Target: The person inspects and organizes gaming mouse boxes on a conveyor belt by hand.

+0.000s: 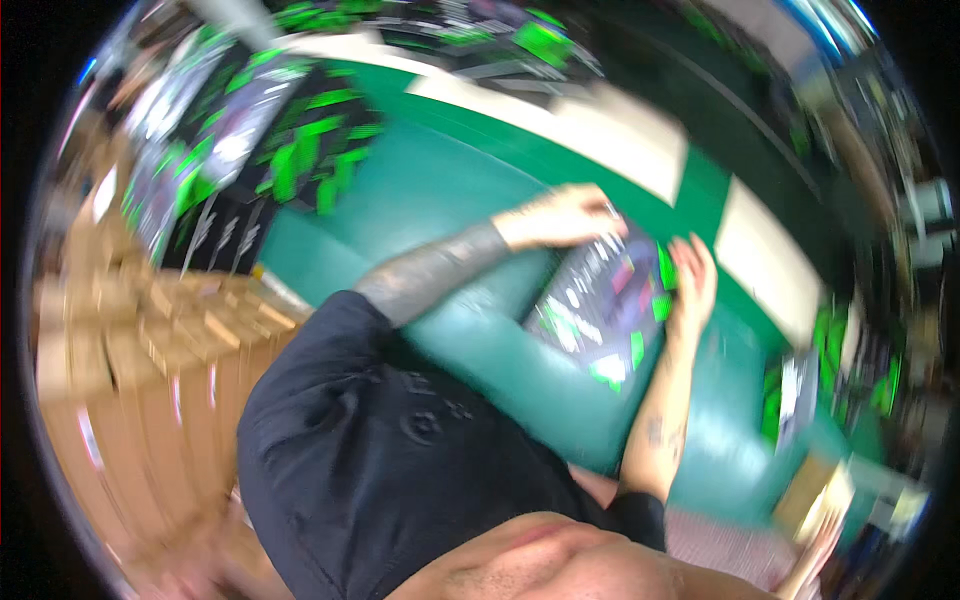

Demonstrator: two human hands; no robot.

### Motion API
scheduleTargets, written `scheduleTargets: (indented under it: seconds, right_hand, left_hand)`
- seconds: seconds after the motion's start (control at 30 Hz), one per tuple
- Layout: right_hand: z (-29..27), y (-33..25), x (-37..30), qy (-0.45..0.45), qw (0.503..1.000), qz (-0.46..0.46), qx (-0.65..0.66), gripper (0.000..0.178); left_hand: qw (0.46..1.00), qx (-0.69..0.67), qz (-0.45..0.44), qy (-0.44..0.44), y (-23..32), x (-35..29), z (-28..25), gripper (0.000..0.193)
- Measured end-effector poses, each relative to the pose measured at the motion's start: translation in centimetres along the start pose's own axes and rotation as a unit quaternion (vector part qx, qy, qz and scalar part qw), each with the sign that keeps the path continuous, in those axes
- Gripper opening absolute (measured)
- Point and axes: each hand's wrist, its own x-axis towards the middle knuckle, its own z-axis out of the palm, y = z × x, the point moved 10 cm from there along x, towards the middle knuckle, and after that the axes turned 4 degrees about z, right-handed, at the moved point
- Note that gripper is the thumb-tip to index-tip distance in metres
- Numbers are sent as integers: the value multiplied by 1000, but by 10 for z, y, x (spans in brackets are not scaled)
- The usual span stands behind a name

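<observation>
A flat black box (600,300) with bright green patches and a coloured picture lies tilted on the green table (450,350) in front of me. My left hand (565,215) reaches across to the box's far left corner, its fingers bent and closed at that edge. Along the right side of the box stands my right hand (695,280), fingers stretched out and a little apart, the palm turned toward the box. Motion blur hides how firmly either hand touches it.
Stacked black-and-green boxes (310,150), some in clear wrap, stand at the far left. Brown cartons (150,350) are piled at my left. More boxes (795,395) sit at the right, near another person's hand (822,540). Cream panels (620,140) line the table's far side.
</observation>
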Motion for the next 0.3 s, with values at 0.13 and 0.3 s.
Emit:
scheduleTargets:
  seconds: [0.13, 0.3]
  right_hand:
    - [-7, 35, 0, 20, 988, 25, 150, 40]
    - [24, 53, 14, -16, 999, 29, 31, 40]
  left_hand:
    - [990, -73, -78, 90, 25, -74, -89, 29]
    - [841, -281, 102, 451, 71, -241, -269, 39]
